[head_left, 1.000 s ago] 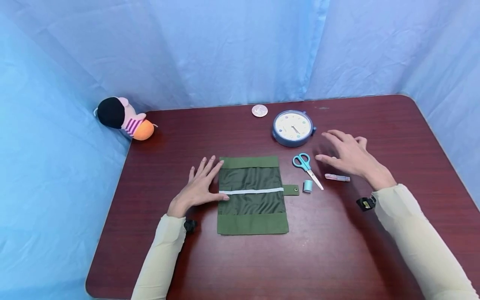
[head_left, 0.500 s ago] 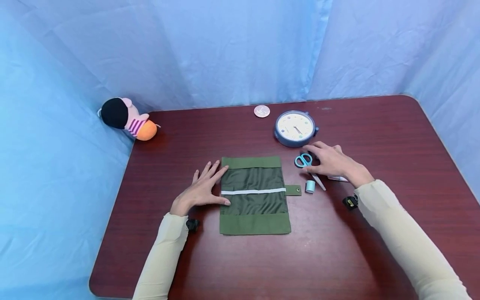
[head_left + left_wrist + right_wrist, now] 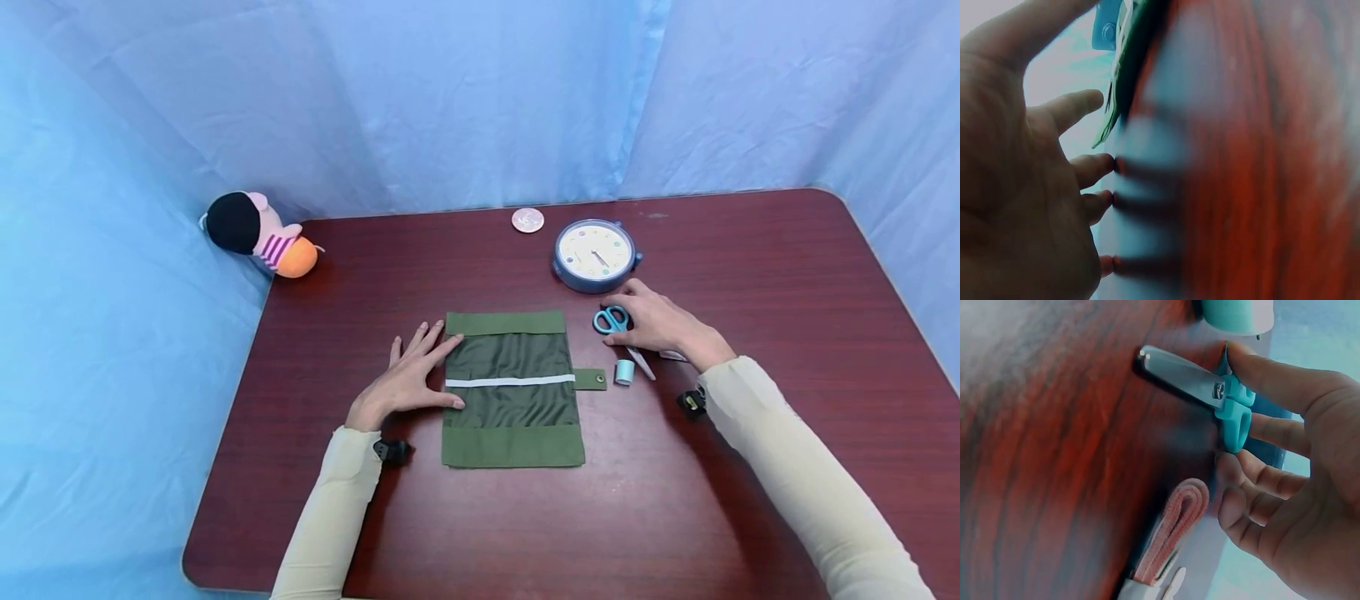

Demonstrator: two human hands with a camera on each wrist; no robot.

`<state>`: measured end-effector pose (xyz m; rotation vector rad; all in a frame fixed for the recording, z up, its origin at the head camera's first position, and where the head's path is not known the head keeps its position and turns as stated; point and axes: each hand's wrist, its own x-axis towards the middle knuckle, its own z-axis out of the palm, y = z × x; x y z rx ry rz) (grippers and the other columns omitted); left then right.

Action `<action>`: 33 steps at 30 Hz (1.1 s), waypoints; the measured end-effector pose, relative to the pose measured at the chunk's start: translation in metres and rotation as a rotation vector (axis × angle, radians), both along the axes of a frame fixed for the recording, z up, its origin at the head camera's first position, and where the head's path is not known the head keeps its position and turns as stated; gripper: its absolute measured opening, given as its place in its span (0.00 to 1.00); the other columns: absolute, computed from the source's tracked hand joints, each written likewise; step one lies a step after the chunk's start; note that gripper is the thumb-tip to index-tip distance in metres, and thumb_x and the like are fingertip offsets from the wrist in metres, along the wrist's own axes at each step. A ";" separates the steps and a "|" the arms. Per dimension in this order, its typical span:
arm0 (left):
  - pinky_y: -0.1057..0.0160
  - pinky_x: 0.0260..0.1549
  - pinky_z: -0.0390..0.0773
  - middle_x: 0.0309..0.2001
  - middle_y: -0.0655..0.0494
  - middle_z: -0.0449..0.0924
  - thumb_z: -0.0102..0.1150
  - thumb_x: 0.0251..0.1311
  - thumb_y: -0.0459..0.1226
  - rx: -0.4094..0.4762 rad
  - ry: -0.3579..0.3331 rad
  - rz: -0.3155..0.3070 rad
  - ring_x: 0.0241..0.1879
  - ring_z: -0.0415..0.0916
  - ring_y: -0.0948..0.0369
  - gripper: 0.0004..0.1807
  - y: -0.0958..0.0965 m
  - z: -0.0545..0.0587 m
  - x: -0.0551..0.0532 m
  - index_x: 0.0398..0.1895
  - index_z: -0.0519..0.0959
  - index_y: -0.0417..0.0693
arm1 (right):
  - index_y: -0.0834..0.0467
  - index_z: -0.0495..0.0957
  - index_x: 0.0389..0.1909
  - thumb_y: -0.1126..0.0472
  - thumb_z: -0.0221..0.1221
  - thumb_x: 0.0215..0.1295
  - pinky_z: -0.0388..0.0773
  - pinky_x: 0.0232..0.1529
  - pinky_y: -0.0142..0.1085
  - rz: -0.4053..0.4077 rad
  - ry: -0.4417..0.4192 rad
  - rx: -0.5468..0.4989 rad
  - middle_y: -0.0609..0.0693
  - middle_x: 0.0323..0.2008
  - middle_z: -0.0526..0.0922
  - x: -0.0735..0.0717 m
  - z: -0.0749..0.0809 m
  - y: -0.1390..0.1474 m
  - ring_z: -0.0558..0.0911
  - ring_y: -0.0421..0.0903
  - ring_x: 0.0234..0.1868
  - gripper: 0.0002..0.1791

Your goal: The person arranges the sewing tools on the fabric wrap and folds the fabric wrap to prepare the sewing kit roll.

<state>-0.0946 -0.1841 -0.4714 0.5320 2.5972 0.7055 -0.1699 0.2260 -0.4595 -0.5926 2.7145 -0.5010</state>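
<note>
A green cloth roll-up pouch [image 3: 510,450] lies spread flat, with a white band across its middle and a snap tab on its right. My left hand [image 3: 408,379] rests at the pouch's left edge, fingers spread and straight, thumb and index fingertip over the cloth. In the left wrist view, the other fingertips of the left hand [image 3: 1029,181] touch the table. My right hand [image 3: 656,321] has its thumb and fingers around the handles of turquoise scissors [image 3: 1235,419], which lie on the table. A turquoise thread spool [image 3: 624,372] stands between the tab and the scissors.
A folded pink measuring tape [image 3: 1179,519] lies beside the right hand, mostly hidden in the head view. Behind are a blue clock [image 3: 595,254] and a pale round disc [image 3: 528,220]. A plush toy [image 3: 262,233] sits at the far left corner. Blue curtains [image 3: 465,100] surround the table.
My right hand has moved left from above the measuring tape to the scissors, and its fingers have come around the handles. The left hand has stayed at the pouch's edge.
</note>
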 end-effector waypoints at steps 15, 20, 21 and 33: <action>0.29 0.73 0.28 0.83 0.48 0.33 0.76 0.46 0.58 -0.025 0.077 -0.023 0.82 0.28 0.45 0.55 0.001 -0.009 0.003 0.78 0.60 0.63 | 0.61 0.80 0.53 0.53 0.69 0.59 0.77 0.46 0.53 -0.015 0.086 -0.046 0.63 0.52 0.78 -0.008 0.000 0.005 0.78 0.57 0.46 0.24; 0.29 0.73 0.29 0.83 0.49 0.34 0.76 0.45 0.58 -0.030 0.085 -0.022 0.82 0.29 0.45 0.55 0.000 -0.011 0.003 0.78 0.60 0.63 | 0.61 0.82 0.49 0.52 0.69 0.59 0.78 0.45 0.53 -0.017 0.143 -0.054 0.62 0.47 0.81 -0.010 0.002 0.007 0.80 0.56 0.43 0.21; 0.29 0.73 0.29 0.83 0.49 0.34 0.76 0.45 0.58 -0.030 0.084 -0.022 0.82 0.29 0.45 0.55 0.000 -0.011 0.003 0.78 0.60 0.63 | 0.61 0.82 0.49 0.52 0.69 0.59 0.78 0.45 0.53 -0.017 0.155 -0.056 0.62 0.46 0.81 -0.011 0.003 0.008 0.80 0.56 0.43 0.22; 0.29 0.73 0.29 0.83 0.49 0.34 0.76 0.45 0.59 -0.037 0.079 -0.027 0.82 0.29 0.45 0.55 -0.001 -0.011 0.003 0.78 0.59 0.63 | 0.66 0.81 0.53 0.52 0.67 0.59 0.76 0.42 0.54 -0.123 0.249 -0.071 0.65 0.44 0.83 -0.018 0.019 0.004 0.79 0.56 0.39 0.26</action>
